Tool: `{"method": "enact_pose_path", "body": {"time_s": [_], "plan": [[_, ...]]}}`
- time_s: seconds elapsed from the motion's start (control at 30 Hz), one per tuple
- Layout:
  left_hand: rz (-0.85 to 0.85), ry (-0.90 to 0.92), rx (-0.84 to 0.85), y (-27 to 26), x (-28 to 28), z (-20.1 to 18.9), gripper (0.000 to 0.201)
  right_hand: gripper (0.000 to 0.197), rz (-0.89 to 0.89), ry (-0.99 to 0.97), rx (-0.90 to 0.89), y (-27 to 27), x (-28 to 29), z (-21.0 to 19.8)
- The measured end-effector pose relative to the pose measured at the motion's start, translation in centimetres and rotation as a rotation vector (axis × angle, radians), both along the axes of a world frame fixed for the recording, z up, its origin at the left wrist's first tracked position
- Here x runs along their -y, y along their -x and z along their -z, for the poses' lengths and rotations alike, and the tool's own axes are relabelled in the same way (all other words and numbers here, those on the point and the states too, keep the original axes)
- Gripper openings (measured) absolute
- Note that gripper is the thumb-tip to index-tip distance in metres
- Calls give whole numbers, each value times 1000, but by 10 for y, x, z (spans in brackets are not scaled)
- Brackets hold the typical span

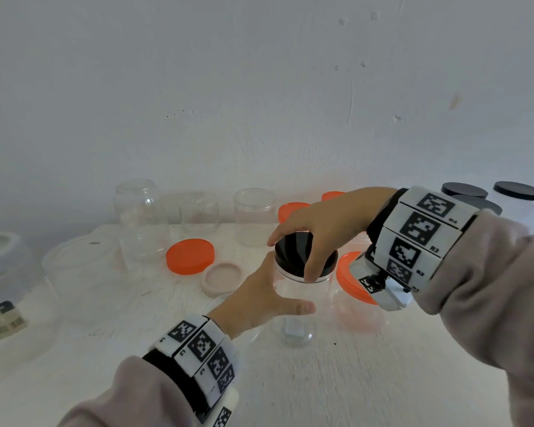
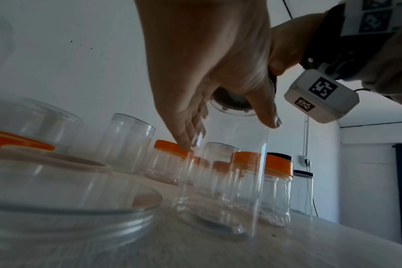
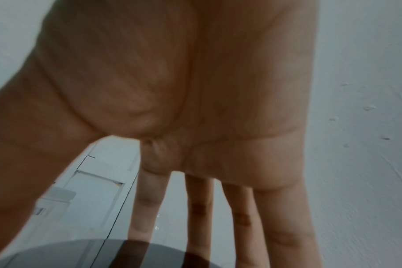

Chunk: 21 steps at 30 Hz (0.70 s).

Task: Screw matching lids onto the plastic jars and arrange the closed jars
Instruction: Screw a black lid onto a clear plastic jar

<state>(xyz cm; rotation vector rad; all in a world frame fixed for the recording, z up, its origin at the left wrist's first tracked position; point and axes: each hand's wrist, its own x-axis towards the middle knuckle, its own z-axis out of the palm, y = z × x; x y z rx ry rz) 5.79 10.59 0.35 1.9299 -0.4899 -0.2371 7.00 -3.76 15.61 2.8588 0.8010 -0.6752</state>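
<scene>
On the white table (image 1: 383, 380), near its middle, a clear jar (image 1: 299, 306) stands upright, long axis vertical, mouth up under a black lid (image 1: 293, 246). The right hand (image 1: 327, 223) reaches down over it, fingers and thumb curled round the lid's rim. The left hand (image 1: 259, 300) wraps the jar's side, thumb across the front. Just beside it on the right stands an orange-lidded jar (image 1: 352, 282), partly hidden by the right wrist. To the left lie a loose orange lid (image 1: 190, 255) and a pale pink lid (image 1: 222, 278). Open clear jars (image 1: 253, 217) line the wall behind; black-lidded jars (image 1: 518, 192) stand far right.
</scene>
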Motion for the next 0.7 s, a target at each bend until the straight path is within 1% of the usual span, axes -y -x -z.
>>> {"method": "enact_pose_path", "body": {"time_s": [0.1,0.23,0.33,0.47,0.6,0.63,0.7], "plan": [[-9,-4,1,1,0,0,108,76,7,-8,18,0,1,0],[-20,17,-2,2,1,0,106,73,66,-9,49,1,0,2],[-15,35,-1,2,0,1,104,68,81,5,100,3,-3,4],[-11,40,-7,1,0,2,104,56,98,-9,117,6,-3,7],[-10,53,0,0,0,4,102,51,98,2,186,9,-5,12],[-12,63,3,0,0,4,100,51,104,6,222,10,-6,15],[-21,68,17,1,0,5,91,57,130,10,290,11,-5,20]]}}
